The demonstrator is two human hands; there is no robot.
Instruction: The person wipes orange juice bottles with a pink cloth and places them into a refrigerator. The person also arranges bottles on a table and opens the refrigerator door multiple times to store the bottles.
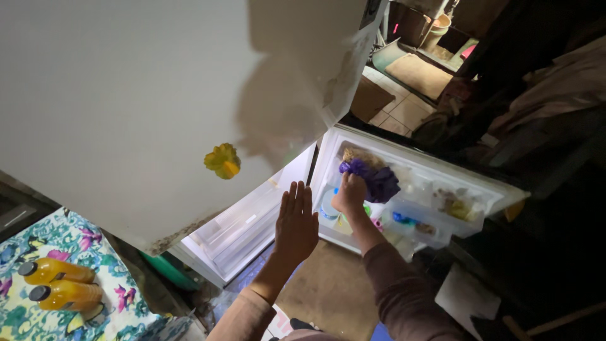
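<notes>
Seen from above, the person's right hand (351, 194) closes its fingers around a crumpled purple plastic bag (377, 180) sitting in the top shelf of an open white refrigerator door (442, 173), beside small packets of food. The left hand (295, 226) is held flat, fingers spread, empty, just beside the fridge's open compartment. Two orange bottles with dark caps (57, 283) lie on a floral cloth (38, 316), well apart.
</notes>
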